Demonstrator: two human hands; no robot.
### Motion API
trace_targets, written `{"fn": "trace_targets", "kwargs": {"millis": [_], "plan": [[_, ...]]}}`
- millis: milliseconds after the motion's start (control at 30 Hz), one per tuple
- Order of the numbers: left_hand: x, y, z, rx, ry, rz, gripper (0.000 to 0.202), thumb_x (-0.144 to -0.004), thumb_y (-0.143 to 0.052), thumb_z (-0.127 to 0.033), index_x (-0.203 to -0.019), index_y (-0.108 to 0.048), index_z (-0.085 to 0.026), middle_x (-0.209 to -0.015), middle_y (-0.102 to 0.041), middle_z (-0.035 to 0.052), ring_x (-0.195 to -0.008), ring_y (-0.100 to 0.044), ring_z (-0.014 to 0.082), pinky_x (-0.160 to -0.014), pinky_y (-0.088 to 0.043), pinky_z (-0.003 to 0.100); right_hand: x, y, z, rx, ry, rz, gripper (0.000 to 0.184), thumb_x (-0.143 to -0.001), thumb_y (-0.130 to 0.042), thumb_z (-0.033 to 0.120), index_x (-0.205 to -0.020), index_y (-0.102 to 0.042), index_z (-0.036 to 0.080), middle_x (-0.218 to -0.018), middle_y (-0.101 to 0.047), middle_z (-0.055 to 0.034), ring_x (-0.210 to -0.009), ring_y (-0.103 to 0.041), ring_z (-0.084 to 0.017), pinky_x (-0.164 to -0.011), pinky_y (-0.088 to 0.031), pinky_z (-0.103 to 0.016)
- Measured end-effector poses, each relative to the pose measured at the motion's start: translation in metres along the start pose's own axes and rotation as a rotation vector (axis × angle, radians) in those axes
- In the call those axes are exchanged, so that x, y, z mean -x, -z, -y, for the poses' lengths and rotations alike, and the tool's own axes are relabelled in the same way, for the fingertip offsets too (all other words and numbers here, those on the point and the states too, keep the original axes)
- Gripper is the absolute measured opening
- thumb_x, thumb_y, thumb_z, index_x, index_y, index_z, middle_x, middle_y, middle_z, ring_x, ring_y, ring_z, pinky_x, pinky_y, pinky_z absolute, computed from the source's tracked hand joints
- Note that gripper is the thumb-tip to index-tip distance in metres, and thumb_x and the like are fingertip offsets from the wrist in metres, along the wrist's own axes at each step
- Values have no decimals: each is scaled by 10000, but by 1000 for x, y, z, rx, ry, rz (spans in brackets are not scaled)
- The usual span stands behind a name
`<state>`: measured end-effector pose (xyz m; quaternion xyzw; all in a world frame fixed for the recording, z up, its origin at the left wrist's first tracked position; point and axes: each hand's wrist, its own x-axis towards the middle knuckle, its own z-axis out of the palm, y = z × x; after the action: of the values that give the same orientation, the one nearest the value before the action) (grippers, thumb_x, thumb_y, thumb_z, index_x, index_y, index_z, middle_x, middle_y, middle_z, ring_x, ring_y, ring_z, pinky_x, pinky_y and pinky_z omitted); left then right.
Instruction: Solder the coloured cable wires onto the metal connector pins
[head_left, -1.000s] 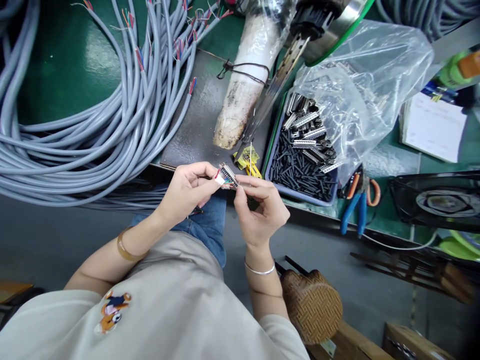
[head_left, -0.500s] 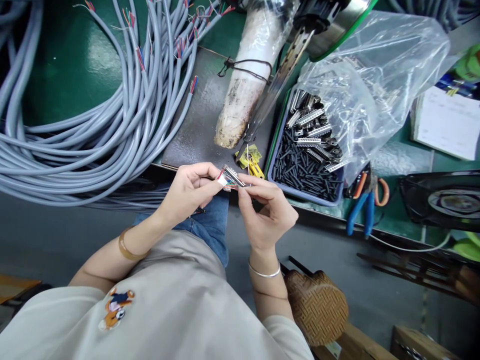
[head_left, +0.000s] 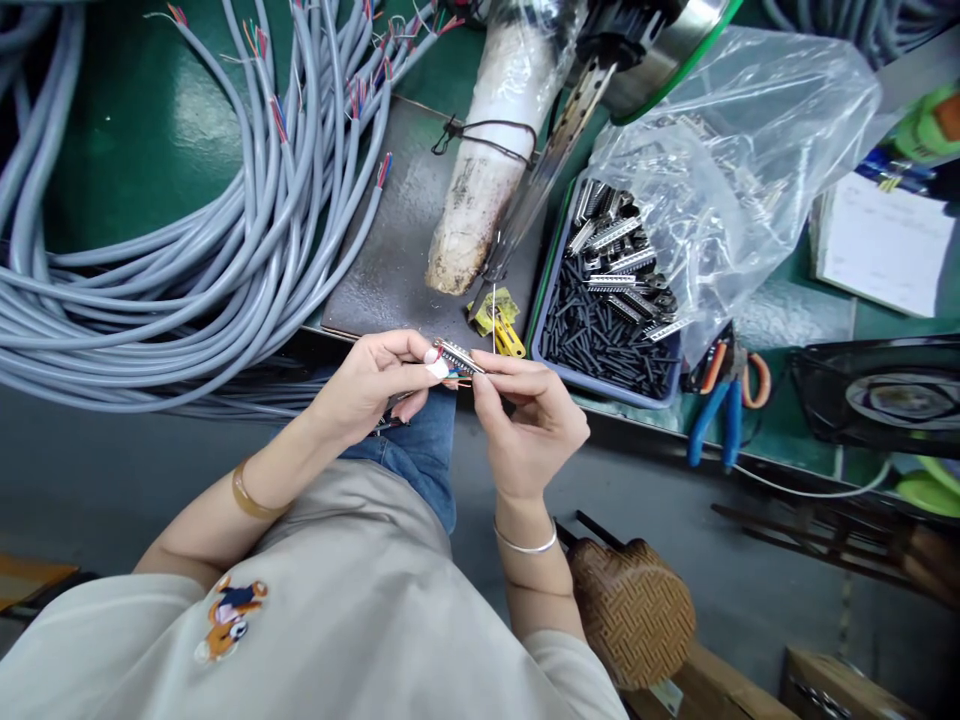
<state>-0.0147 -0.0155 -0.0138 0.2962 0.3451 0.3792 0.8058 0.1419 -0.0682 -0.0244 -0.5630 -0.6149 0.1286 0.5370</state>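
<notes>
Between my two hands is a small metal multi-pin connector [head_left: 459,356], held at the table's front edge above my lap. My left hand [head_left: 386,378] pinches its left end, with thumb and forefinger closed; white material covers the thumb tip. My right hand [head_left: 529,410] grips the connector's right end between thumb and fingers. Thin coloured wires [head_left: 456,378] show just below the connector, partly hidden by the fingers. A thin strand of solder wire [head_left: 494,310] hangs down from the stand just beyond my right fingertips.
Grey cables [head_left: 247,230] with stripped ends fill the left. A wrapped white cylinder [head_left: 480,190] and metal arm [head_left: 540,180] reach down ahead. Right lie a yellow cutter [head_left: 508,336], a bin [head_left: 534,345] of connectors and black tubes, a plastic bag [head_left: 750,170] and blue-handled pliers [head_left: 718,415].
The connector has turned slightly in my fingers and shifted a little to the left. Both hands keep hold of it. The whole view has moved slightly.
</notes>
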Motion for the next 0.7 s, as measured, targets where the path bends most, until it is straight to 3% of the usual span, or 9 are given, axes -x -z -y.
{"fn": "trace_targets", "kwargs": {"millis": [167,267,333,433,567,633,700], "plan": [[0,5,1,5,-43,1,266,-660,-883,-270,-724,-663,-136,-593,-657,-21,-366,-503,49,-358,-358,164,1,1,0,-53,31,4,127,-882,-715,111,-921,-679,227,-1022,-807,-12,-893,-786,-155,-778,-652,-297],[2,3,2,-68,-68,-36,287,-670,-890,-296,-739,-665,-133,-618,-668,-9,-387,-495,42,-376,-367,165,-2,13,1,-60,-76,-27,120,-940,-653,150,-1014,-673,243,-946,-795,17,-604,-718,-99,-543,-576,-225],[3,1,3,-110,-75,-48,305,-681,-888,-320,-735,-655,-132,-649,-683,6,-394,-470,30,-378,-356,164,-8,26,3,53,-7,-42,161,-952,-644,165,-1069,-698,262,-818,-767,46,-472,-614,-73,-453,-485,-211],[5,-2,4,-166,-79,-20,297,-713,-867,-331,-737,-649,-132,-572,-617,-18,-401,-431,29,-390,-347,162,-21,41,8,221,159,192,208,-916,-716,187,-1098,-739,285,-781,-760,57,-506,-605,-64,-506,-474,-201],[7,-3,6,-243,-76,25,238,-748,-821,-295,-752,-646,-134,-493,-495,-63,-412,-381,27,-401,-310,151,-36,44,11,249,209,506,80,-951,-680,216,-998,-739,242,-752,-748,54,-533,-601,-55,-539,-450,-191],[8,-4,5,-260,-82,29,221,-729,-813,-265,-739,-636,-134,-536,-515,-54,-434,-374,19,-409,-298,144,-38,42,10,213,183,576,55,-959,-667,223,-959,-721,227,-686,-704,64,-497,-551,-47,-508,-410,-194],[7,-6,4,-266,-110,23,201,-699,-805,-226,-718,-627,-134,-614,-573,-26,-476,-410,21,-430,-323,141,-37,41,9,164,116,546,49,-955,-665,222,-932,-708,226,-636,-644,74,-463,-494,-42,-466,-366,-198]]}}
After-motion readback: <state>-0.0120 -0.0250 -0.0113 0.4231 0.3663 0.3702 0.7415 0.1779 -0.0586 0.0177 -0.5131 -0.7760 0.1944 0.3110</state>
